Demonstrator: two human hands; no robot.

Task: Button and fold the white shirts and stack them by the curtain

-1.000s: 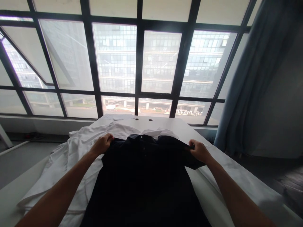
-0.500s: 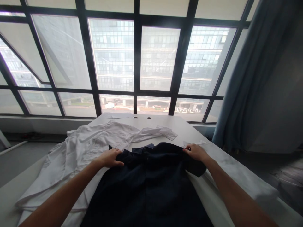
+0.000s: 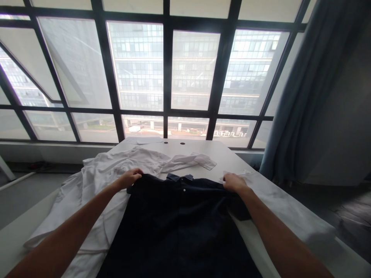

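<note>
Hands (image 3: 131, 178) (image 3: 232, 182) grip dark shirt (image 3: 179, 220) at its shoulders, between them.

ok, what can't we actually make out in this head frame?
- Lower part of the dark shirt: cut off by the bottom edge.
- Fingertips of the left hand and right hand: curled into the fabric at the shoulders.
- White shirt: its right part lies under the dark one.
- Two small dark spots at the table's far end: too small to identify.
</note>
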